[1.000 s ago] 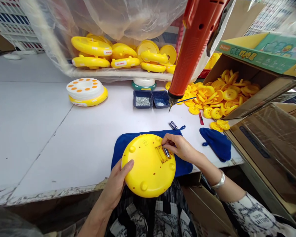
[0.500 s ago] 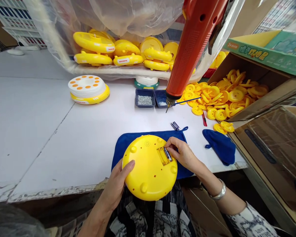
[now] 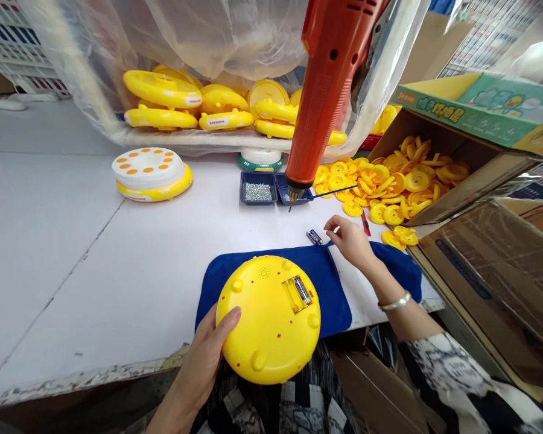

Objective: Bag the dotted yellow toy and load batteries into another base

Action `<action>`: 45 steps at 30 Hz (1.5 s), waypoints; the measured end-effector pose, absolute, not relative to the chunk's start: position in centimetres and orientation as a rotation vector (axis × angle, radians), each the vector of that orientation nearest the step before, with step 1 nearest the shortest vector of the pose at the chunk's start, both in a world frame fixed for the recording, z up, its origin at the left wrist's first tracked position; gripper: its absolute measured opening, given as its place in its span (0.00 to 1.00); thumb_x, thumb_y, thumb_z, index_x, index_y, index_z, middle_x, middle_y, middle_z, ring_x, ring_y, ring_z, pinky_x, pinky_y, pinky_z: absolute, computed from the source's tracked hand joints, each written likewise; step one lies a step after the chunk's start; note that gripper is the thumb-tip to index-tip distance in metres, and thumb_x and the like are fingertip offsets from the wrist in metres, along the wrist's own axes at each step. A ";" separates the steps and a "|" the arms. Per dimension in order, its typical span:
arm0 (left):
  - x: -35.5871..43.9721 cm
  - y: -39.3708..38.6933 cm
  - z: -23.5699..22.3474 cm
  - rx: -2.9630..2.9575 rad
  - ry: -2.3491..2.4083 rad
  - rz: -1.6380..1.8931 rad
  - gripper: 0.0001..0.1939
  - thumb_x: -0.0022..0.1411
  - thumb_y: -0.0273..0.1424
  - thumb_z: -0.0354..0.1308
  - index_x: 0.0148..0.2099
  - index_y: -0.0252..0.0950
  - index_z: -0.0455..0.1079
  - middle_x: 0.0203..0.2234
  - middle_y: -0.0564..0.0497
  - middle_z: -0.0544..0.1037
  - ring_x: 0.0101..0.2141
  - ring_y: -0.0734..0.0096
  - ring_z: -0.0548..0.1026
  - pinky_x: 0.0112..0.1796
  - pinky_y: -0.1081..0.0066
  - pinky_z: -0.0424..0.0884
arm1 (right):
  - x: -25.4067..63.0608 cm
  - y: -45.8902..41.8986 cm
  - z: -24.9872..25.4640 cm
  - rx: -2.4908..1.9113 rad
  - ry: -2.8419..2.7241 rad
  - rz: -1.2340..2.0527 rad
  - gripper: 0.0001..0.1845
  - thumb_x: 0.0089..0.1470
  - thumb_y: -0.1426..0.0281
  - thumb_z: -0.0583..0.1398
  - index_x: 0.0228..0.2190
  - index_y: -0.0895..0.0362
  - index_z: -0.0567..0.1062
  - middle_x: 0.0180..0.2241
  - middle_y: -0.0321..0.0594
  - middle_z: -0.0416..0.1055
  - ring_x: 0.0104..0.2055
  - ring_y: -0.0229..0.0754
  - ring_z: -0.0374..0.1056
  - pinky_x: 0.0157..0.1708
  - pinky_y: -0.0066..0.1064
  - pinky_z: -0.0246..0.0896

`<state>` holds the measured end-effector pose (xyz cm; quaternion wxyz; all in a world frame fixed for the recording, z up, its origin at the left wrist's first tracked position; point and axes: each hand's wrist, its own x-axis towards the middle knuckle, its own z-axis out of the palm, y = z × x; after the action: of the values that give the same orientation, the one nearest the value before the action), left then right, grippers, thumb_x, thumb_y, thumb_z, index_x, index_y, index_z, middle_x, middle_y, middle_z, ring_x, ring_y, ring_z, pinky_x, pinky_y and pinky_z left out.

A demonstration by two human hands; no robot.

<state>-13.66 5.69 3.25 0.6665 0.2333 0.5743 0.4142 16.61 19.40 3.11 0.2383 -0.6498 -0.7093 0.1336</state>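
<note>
Head view, looking forward and down over a white worktop [image 3: 67, 241] with a worn, chipped front edge and a thin seam running across it. At the back, a clear plastic sheet [image 3: 163, 36] draped around a pile of yellow discs [image 3: 163, 90]. Left of centre, a stack of white discs with orange dots [image 3: 148, 169] on a yellow base. Further along, two dark blue trays [image 3: 257, 187], one filled with small silver screws, and an orange electric screwdriver [image 3: 321, 102] hanging point-down just above them. To the right, an open cardboard box [image 3: 457, 163] heaped with flat yellow parts [image 3: 416, 181], some spilled onto the worktop. Below it, a plastic-wrapped carton [image 3: 493, 283].

Near the front edge, a blue cloth [image 3: 330, 307] spread flat, and on it a round yellow casing [image 3: 266, 325], underside up and tilted, with two batteries [image 3: 302, 290] lying in its open compartment. Left hand [image 3: 203, 355] clamped on the casing's near rim, thumb over the top, fingers out of sight beneath. Right hand [image 3: 350, 241] well off the casing, reaching forward past the cloth's far edge, fingers loosely bunched and empty, just beside a loose pair of batteries [image 3: 314, 237] on the worktop. Silver bangle [image 3: 394, 301] on the right wrist.
</note>
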 end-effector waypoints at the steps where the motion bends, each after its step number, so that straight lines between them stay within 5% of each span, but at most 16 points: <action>1: -13.7 5.7 3.2 0.530 1.298 0.935 0.37 0.52 0.48 0.67 0.61 0.39 0.67 0.49 0.43 0.80 0.48 0.47 0.78 0.41 0.62 0.78 | 16.8 20.4 3.0 -1.783 -1.989 0.367 0.07 0.53 0.75 0.57 0.35 0.54 0.72 0.35 0.38 0.73 0.29 0.38 0.65 0.31 0.30 0.52; 17: -13.6 5.6 3.2 0.513 1.301 0.963 0.36 0.51 0.47 0.68 0.60 0.39 0.69 0.49 0.43 0.80 0.49 0.47 0.77 0.42 0.62 0.78 | 17.6 22.7 0.3 -1.770 -2.088 0.493 0.14 0.50 0.74 0.58 0.41 0.53 0.71 0.34 0.38 0.73 0.30 0.40 0.66 0.30 0.31 0.53; 27: -13.5 5.5 3.4 0.553 1.314 0.942 0.37 0.51 0.50 0.66 0.60 0.38 0.69 0.49 0.42 0.80 0.48 0.44 0.77 0.43 0.58 0.78 | 17.8 17.8 2.2 -1.375 -1.860 0.687 0.15 0.54 0.69 0.57 0.45 0.54 0.68 0.38 0.40 0.68 0.40 0.41 0.67 0.44 0.35 0.66; 34: -13.5 5.5 3.3 0.534 1.299 0.964 0.38 0.51 0.48 0.67 0.61 0.39 0.67 0.49 0.42 0.79 0.49 0.47 0.77 0.43 0.60 0.77 | 13.4 13.9 4.7 -1.139 -1.632 1.194 0.13 0.53 0.71 0.60 0.43 0.54 0.72 0.32 0.35 0.63 0.31 0.37 0.62 0.33 0.30 0.63; 45: -14.2 5.4 2.3 0.604 1.206 0.921 0.34 0.59 0.46 0.63 0.63 0.38 0.64 0.53 0.43 0.77 0.53 0.51 0.74 0.48 0.62 0.74 | 10.1 11.1 4.1 -1.256 -1.903 1.038 0.13 0.51 0.79 0.57 0.39 0.54 0.68 0.31 0.33 0.66 0.32 0.37 0.64 0.35 0.30 0.61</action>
<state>-14.17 5.37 2.27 0.6846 0.2696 0.5383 0.4110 10.14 11.08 4.06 0.3129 -0.4761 -0.7214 0.3936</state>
